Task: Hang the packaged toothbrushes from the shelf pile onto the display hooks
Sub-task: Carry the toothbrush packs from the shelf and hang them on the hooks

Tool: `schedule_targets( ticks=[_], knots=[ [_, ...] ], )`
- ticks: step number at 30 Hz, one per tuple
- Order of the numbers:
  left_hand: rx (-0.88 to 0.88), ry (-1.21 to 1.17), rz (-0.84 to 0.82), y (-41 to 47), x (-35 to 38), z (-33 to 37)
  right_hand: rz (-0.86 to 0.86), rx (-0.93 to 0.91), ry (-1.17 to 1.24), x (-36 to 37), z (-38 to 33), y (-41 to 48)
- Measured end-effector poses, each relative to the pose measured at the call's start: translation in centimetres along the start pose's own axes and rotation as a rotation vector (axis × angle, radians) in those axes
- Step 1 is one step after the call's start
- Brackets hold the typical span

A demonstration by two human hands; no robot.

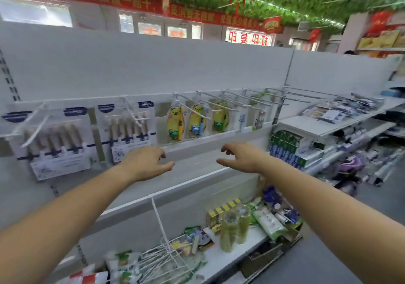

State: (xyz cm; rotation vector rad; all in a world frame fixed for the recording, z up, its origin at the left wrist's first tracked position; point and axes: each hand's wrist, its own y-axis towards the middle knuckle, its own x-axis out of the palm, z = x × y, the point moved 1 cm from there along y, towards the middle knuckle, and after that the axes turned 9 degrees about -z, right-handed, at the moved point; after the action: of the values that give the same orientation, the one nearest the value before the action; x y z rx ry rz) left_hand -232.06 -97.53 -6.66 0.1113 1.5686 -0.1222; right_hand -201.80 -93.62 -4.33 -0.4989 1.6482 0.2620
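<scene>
With the left hand (144,163) and right hand (243,158) both empty and loose-fingered, several packs (195,121) hang just above them, but bare hooks (241,99) and the pile (341,108) far right suggest much remains.

Saw thin white display hooks (219,101) of coated metal wire, smooth and faintly shiny. Noted yellow toothbrush packs (175,123) in glossy clear plastic over card. Found the flat white shelf (197,167) matt and smooth, likewise the plain white back panel (153,64).
</scene>
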Motion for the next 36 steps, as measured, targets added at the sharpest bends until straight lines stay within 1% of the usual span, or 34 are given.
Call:
schedule_targets(
  ticks=[6, 9, 14, 18, 24, 32, 36],
  knots=[
    [0.187, -0.084, -0.068, 7.6, 0.1, 14.4, 0.063, 0.206, 0.008, -1.5, 12.5, -7.8],
    [0.288, -0.09, -0.057, 11.1, 0.0, 23.1, 0.077, 0.289, 0.008, -2.0, 18.8, -11.6],
    [0.382, -0.101, -0.072, 16.7, -0.1, 36.6, 0.085, 0.382, 0.018, -2.9, 29.2, -17.1],
    [0.443, -0.131, -0.066, 21.1, 0.0, 45.1, 0.086, 0.44, 0.023, -3.9, 36.6, -20.0],
    [0.506, -0.096, -0.087, 28.1, 0.3, 53.2, 0.134, 0.491, 0.058, -5.0, 46.5, -21.2],
    [0.537, -0.109, -0.061, 41.3, 1.2, 60.3, 0.145, 0.55, 0.066, -6.7, 58.8, -15.7],
    [0.539, -0.108, -0.07, 48.4, 1.6, 63.5, 0.123, 0.587, 0.08, -7.9, 64.7, -13.0]
  ],
)
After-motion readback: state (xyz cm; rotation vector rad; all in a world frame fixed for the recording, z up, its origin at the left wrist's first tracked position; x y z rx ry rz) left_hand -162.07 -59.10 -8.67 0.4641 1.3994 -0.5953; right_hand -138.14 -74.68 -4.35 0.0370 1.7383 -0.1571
